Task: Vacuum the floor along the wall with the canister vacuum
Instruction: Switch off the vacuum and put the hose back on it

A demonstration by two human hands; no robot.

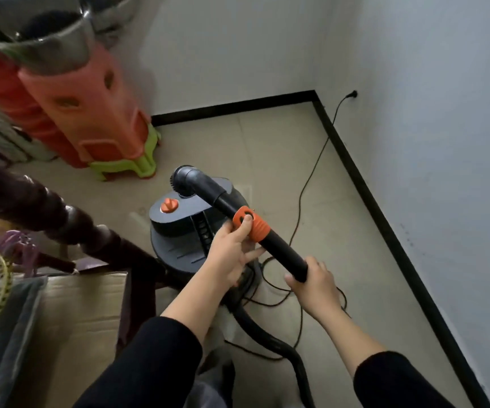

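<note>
- The wand [282, 254] is held up in the air over the canister vacuum [176, 242], nowhere near the floor [267, 148] yet. My guess is this is still setup, maybe adjusting or locking the tube length.
- Left hand [232, 251] pinches the orange collar [251, 226], thumb on top on its round button and fingers underneath. That makes sense if the button is the release catch.
- Right hand [314, 285] is wrapped round the near end of the wand, fingers curled tight. It looks like it's there to steady or pull it.
- The wand is a smooth matte black plastic tube that ends at the far side in a chunky elbow [189, 179]. The collar is ribbed and looks grippy.
- The canister sits mid-floor. It's a round dark-grey drum with an orange knob [168, 205] on the lid, and a black hose [270, 340] curves off toward the near side.
- A thin cord [308, 184] snakes from the canister area to a plug [352, 94] in the right wall [444, 142]. It lies across the strip by the black baseboard [385, 219], so it could snag the head later.
- The floor is pale matte tile. Far left there's a stack of orange plastic stools [90, 113] on a green one [126, 167].
</note>
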